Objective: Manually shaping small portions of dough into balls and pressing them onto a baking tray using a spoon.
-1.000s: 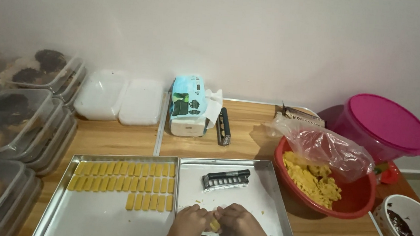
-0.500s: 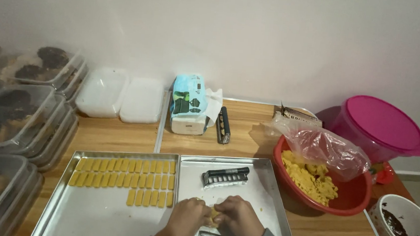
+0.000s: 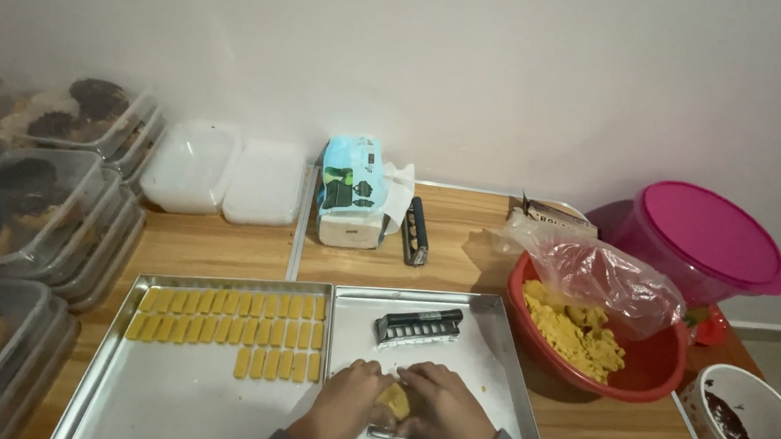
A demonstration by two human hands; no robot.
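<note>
1. Pressing together on the right metal tray [image 3: 502, 335], the left hand [image 3: 345, 409] and the right hand [image 3: 445, 411] close around a lump of yellow dough [image 3: 394, 400] that shows between them, fingers curled onto it from both sides.
2. A metal tool [image 3: 389, 435] peeks out just beneath the hands; which hand grips it cannot be told.
3. A dark ridged cutter [image 3: 417, 325] lies on the same tray, just beyond the hands and apart from them.
4. The left metal tray [image 3: 108, 383] touches the right one and carries rows of small yellow dough bars [image 3: 234, 318] along its far edge.
5. A red bowl [image 3: 652, 375] to the right holds more yellow dough, with a clear plastic bag [image 3: 595, 273] draped over its far rim.
6. A pink lidded tub [image 3: 705, 235] stands behind the bowl.
7. Clear lidded containers [image 3: 24, 209] of dark baked goods are stacked at the left.
8. A tissue pack [image 3: 353, 189] stands by the wall.
</note>
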